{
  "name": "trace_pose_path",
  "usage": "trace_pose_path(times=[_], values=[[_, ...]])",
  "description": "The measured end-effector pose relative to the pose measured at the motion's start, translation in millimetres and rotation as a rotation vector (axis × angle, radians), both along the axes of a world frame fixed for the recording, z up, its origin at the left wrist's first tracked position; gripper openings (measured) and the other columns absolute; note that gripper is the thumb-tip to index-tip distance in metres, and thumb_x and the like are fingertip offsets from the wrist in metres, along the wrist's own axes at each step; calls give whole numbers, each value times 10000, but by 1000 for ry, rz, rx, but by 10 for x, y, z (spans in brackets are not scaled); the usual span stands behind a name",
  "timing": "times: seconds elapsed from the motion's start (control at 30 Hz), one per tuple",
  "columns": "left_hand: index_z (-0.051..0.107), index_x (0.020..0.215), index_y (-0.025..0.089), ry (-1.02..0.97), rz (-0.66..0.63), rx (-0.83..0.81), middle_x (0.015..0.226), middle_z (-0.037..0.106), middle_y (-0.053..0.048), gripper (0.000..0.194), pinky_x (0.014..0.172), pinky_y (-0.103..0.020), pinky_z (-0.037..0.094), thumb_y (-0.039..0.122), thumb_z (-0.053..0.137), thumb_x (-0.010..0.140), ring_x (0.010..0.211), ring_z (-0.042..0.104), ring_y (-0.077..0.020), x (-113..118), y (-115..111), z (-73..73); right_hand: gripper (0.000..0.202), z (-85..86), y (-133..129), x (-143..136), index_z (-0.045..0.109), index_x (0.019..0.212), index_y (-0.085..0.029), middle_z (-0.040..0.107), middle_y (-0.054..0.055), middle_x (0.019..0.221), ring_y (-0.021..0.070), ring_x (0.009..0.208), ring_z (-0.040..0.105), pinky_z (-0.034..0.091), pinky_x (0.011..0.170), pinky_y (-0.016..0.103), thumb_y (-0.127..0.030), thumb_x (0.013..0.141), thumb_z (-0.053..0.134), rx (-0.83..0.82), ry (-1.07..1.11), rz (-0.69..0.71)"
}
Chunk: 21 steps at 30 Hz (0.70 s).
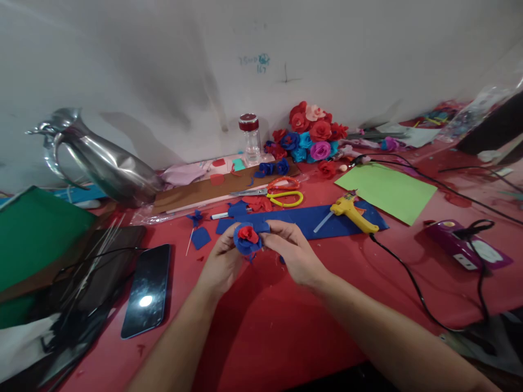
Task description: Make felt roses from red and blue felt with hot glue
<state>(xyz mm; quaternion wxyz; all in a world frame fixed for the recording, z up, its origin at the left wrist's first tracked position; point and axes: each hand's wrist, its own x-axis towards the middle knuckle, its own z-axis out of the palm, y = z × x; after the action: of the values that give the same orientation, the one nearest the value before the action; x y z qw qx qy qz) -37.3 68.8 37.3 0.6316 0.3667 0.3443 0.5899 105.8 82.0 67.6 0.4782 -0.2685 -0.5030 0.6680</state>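
Note:
A paper flower point(248, 238) with a red centre and blue outer petals is held above the red table between both hands. My left hand point(224, 260) is closed on its left side, some fingers hidden behind it. On the other side, my right hand point(293, 251) pinches a blue petal at the flower's right edge. Just behind lie a strip of blue paper point(281, 222) and a yellow hot glue gun point(349, 212) with a clear glue stick in it. Cut blue paper pieces point(201, 238) and a white marker point(224, 215) are near my left hand.
Scissors point(284, 198) with yellow and red handles lie behind the hands. A phone point(147, 291) is at left, a metal jug point(102, 158) behind it. A glass jar point(250, 139), finished paper flowers point(312, 133), green paper point(386, 190) and a purple power strip point(466, 245) with cables stand around.

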Motion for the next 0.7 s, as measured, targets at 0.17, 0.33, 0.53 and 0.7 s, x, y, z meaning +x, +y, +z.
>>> trace_pose_path(times=[0.17,0.33,0.53,0.7], values=[[745,828,233,12,-21,5,790,676,11,246,754,-270,477,259,872,619,729,588,-126,-17,-11,-46,137,-26,9,6,544,651,-200,476,-40,608,104,588,403,354,603,254,-280,739,612,-15,12,-47],[745,840,231,16,-35,-9,821,697,4,261,786,-291,483,288,872,619,762,601,-139,-23,-13,-74,126,-41,16,-7,556,652,-203,489,-42,599,105,574,420,371,597,255,-281,725,623,-90,60,-37],[756,838,245,-1,-15,-61,863,724,6,320,804,-288,474,291,903,557,795,612,-145,-38,-12,-91,91,5,10,-5,622,777,-220,516,-34,668,112,608,441,357,584,247,-284,717,644,-157,52,-137],[748,812,248,9,-25,-72,812,707,13,294,753,-272,472,258,898,559,741,602,-135,-34,-18,-78,79,33,35,20,625,710,-219,502,-22,638,134,643,462,342,581,264,-298,719,628,-158,-47,-93]])
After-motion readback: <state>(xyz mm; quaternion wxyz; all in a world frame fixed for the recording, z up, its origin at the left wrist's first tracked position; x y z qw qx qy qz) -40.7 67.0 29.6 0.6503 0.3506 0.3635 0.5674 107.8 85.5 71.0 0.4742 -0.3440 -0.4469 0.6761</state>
